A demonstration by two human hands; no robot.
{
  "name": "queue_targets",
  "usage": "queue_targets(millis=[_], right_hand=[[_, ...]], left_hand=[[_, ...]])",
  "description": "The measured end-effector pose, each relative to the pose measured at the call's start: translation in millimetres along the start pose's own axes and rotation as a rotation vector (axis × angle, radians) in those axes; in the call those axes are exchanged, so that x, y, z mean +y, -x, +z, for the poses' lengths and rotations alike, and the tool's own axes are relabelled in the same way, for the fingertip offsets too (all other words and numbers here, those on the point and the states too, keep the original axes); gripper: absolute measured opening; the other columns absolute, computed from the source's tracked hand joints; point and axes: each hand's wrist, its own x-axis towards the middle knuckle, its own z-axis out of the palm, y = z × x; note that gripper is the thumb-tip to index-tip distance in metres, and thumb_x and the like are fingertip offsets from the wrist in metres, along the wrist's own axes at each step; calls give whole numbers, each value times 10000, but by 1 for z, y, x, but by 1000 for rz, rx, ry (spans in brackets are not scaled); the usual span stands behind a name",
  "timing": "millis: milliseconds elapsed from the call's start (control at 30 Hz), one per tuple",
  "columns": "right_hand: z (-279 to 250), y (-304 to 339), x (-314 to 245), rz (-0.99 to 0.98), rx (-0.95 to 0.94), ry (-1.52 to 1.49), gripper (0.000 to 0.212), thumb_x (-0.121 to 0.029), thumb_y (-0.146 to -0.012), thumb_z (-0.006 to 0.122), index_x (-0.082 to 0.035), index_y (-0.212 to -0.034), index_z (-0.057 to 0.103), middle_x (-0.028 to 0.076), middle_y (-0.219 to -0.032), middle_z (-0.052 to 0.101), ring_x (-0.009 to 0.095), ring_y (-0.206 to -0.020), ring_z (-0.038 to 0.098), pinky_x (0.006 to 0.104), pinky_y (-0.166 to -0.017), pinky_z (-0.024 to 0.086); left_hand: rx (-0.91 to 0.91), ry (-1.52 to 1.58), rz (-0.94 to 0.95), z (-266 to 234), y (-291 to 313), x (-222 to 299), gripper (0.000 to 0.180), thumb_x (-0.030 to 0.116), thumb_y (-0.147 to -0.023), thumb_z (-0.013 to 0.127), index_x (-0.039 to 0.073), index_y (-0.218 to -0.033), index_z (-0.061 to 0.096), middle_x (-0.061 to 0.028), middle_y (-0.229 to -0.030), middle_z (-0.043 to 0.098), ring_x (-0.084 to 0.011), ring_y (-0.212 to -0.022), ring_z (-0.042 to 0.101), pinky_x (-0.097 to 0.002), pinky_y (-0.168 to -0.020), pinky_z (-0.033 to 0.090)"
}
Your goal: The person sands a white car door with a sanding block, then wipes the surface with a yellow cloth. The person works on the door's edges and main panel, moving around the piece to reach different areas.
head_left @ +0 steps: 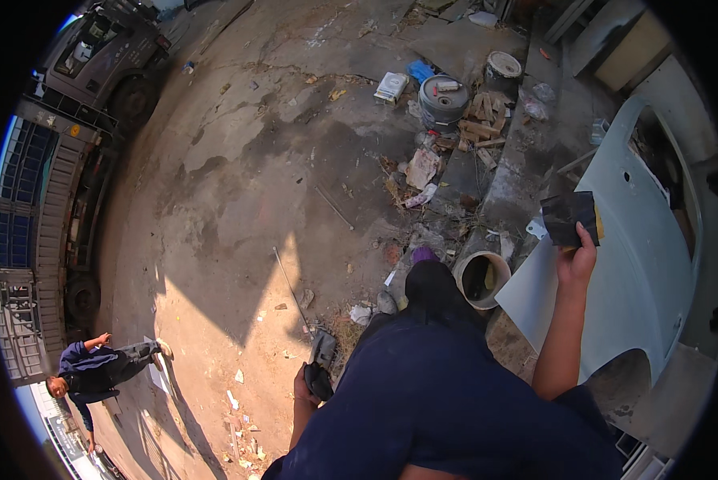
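Observation:
At the right, my right hand point(577, 258) is closed on a square of black sandpaper point(565, 219) with a tan edge showing. It is held up in front of a pale blue-white car body panel point(615, 264), which has a window-like opening and a curved cut-out. Whether the sandpaper touches the panel I cannot tell. Low on the left, my left hand point(304, 389) is closed around a dark, rounded object point(319, 382) whose kind is unclear. Just beyond that lies a grey object point(322, 349), partly covered.
An open round pipe or pot point(482, 280) stands between my knee and the panel. Beyond are a lidded bucket point(443, 102), a second bucket point(503, 70), wood scraps point(481, 120) and litter. A thin rod point(292, 288) lies on the ground. Far left are a truck point(63, 176) and another person point(107, 368).

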Motion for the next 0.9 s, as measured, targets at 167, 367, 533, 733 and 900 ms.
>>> queue_targets(millis=[167,367,533,733,900], right_hand=[[-24,-49,-32,-436,379,174,386,-141,-1092,741,47,-1426,696,132,-1332,772,256,-1177,778,420,-1086,629],[-47,-69,-55,-798,589,1324,546,-85,-1126,636,-117,-1671,597,144,-1646,557,328,-1447,579,421,-1178,506],[-39,-67,-21,-450,283,1868,909,50,-930,713,-208,-1769,474,152,-1883,327,353,-1760,263,543,-1445,183],[-31,-64,-26,-399,312,1856,897,-137,-940,816,-253,-1763,480,114,-1872,358,323,-1745,297,536,-1444,183],[-8,-78,-29,-385,422,1772,865,-251,-936,854,-328,-1734,530,140,-1821,423,351,-1703,363,544,-1412,231]], left_hand=[[40,-197,54,74,-39,75,581,686,-1119,555,167,-1248,781,-138,-1099,824,-370,-981,795,-561,-815,687],[-33,-831,314,224,-103,141,652,673,-1120,546,82,-1255,786,-156,-1084,814,-358,-988,780,-552,-830,664],[-12,-978,126,380,-174,212,571,583,-1132,539,76,-1213,789,-134,-1067,815,-339,-944,777,-532,-807,664],[-202,-950,-90,569,-280,263,524,566,-1125,558,102,-1229,778,-97,-1054,815,-343,-880,791,-537,-762,681],[-365,-1274,-140,709,-331,226,490,554,-1124,582,116,-1227,776,-91,-1040,808,-317,-879,793,-522,-765,675]])
